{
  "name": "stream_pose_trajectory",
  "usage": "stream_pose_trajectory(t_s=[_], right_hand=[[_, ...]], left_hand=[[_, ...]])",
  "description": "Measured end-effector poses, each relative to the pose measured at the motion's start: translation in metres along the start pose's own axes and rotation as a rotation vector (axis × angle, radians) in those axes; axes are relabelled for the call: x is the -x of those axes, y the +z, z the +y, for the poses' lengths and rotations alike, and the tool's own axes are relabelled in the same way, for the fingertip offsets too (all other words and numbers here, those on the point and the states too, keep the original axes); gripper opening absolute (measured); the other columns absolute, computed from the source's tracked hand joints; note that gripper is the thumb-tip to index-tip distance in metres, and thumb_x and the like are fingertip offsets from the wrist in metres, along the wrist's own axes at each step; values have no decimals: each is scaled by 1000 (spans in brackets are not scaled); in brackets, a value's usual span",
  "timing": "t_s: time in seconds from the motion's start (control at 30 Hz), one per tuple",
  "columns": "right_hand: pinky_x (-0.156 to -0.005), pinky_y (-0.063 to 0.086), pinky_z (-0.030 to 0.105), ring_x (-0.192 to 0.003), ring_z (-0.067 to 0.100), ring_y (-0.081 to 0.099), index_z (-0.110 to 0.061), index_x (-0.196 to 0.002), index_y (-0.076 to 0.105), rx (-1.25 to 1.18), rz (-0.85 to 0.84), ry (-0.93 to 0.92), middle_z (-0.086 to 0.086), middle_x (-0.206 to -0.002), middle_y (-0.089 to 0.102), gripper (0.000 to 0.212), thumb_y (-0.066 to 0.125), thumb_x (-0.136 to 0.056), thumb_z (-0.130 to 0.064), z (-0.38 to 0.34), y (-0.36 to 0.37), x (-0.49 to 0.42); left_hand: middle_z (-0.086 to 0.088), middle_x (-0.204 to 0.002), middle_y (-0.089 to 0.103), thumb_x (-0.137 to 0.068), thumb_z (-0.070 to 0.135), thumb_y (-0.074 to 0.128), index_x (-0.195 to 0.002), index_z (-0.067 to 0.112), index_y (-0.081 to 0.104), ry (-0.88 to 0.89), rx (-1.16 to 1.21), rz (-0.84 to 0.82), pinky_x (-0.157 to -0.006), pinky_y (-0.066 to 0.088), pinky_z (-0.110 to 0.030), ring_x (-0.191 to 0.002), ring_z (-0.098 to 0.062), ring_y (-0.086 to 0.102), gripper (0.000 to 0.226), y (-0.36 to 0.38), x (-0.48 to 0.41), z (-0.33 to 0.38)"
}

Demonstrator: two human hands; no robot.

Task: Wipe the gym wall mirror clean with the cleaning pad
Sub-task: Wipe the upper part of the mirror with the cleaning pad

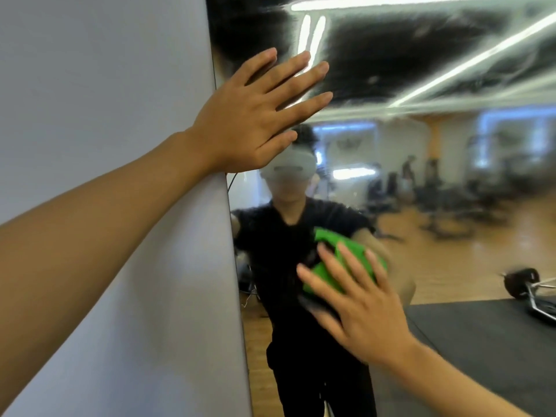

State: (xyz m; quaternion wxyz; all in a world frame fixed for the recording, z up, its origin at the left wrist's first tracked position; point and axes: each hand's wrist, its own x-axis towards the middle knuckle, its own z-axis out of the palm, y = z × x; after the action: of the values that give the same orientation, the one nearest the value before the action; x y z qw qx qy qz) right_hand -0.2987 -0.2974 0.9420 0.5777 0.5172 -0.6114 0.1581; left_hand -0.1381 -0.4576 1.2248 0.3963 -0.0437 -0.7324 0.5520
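A person is standing close to a tall frameless wall mirror (421,182) that is meeting a plain pale grey painted wall (105,85) along its left edge. Both bare arms are reaching forward.

The left hand (255,115) is lying flat and high up, right at the mirror's left edge, with its palm over the seam and all 5 fingers straight and spread apart against the glass. It is holding nothing and seems to be bracing the body.

The right hand (358,299) is lower and nearer the middle of the glass. Its fingers are straight and slightly fanned, pressing a bright green folded cleaning pad (337,266) flat against the mirror. The pad is sitting under the fingertips, roughly at chest height in the reflection, and its edges are looking blurred, which suggests it is sliding.

The mirror is reflecting the person in a black top, a wooden gym floor, a dark rubber mat, a barbell with a black weight plate (523,284) and long ceiling light strips.

As for progress, the wiping looks to be under way but far from done. The upper glass is showing hazy smears and streaks around the reflected lights, and the reflection is soft all over, though some of that may be camera blur. The pad is covering only 1 small patch near the left side; the wide stretch to the right and the top appear to be left to do.
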Motion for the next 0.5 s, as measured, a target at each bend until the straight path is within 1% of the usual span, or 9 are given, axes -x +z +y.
stream_pose_trajectory(t_s=[0.1,0.17,0.2,0.23,0.3,0.37,0.43,0.47,0.5], right_hand=[[-127,14,54,-159,29,19,-36,-161,33,-11,141,272,6,-171,20,60,44,-105,-54,38,-20,-77],[-127,14,56,-159,31,18,-32,-162,31,-18,187,374,9,-172,19,60,41,-106,-52,35,-21,-92],[-127,14,57,-159,32,17,-31,-162,31,-30,176,378,9,-172,18,60,41,-107,-51,22,-15,-80],[-127,14,57,-159,32,16,-31,-162,31,-50,144,343,8,-172,18,60,41,-106,-51,5,-5,-56],[-127,15,56,-159,31,17,-34,-162,31,-49,64,205,5,-173,17,65,48,-102,-50,-23,8,-1],[-125,17,57,-159,29,19,-36,-162,33,-25,5,59,3,-173,19,71,55,-96,-49,-23,8,29],[-124,22,60,-156,27,26,-38,-160,36,-38,18,14,2,-171,23,70,59,-94,-51,-1,-2,7],[-124,21,60,-154,28,29,-39,-159,37,-30,61,51,3,-171,24,69,58,-96,-53,12,-8,-17],[-126,18,59,-154,29,30,-38,-159,37,-20,114,132,4,-170,25,66,56,-98,-55,26,-14,-44]], left_hand=[[-9,-177,9,-113,45,18,-170,24,14,-7,-3,7,-130,12,-57,-164,-31,7,62,1,0,0],[-9,-177,9,-112,45,17,-170,24,14,-11,0,-2,-130,12,-56,-164,-31,7,62,-1,-1,0],[-9,-177,9,-112,45,17,-170,25,14,-11,6,-7,-130,11,-56,-164,-31,7,62,-1,-1,0],[-9,-177,9,-112,46,16,-170,25,14,-15,7,-9,-131,11,-56,-164,-31,6,63,0,0,2],[-8,-177,9,-111,47,16,-170,25,14,-24,2,-16,-131,10,-57,-164,-31,6,63,-1,-1,3],[-9,-177,9,-111,47,17,-170,25,13,-25,5,-19,-131,9,-58,-164,-32,6,63,-3,-2,2],[-9,-177,10,-112,46,20,-170,24,14,-21,-4,-11,-131,9,-58,-164,-32,7,63,-2,-2,2],[-9,-177,10,-112,45,21,-170,24,14,-19,-12,-3,-131,9,-58,-164,-32,7,63,-1,-2,2],[-9,-177,10,-112,44,22,-170,24,15,-20,-17,5,-131,9,-57,-164,-32,7,62,0,-1,1]])
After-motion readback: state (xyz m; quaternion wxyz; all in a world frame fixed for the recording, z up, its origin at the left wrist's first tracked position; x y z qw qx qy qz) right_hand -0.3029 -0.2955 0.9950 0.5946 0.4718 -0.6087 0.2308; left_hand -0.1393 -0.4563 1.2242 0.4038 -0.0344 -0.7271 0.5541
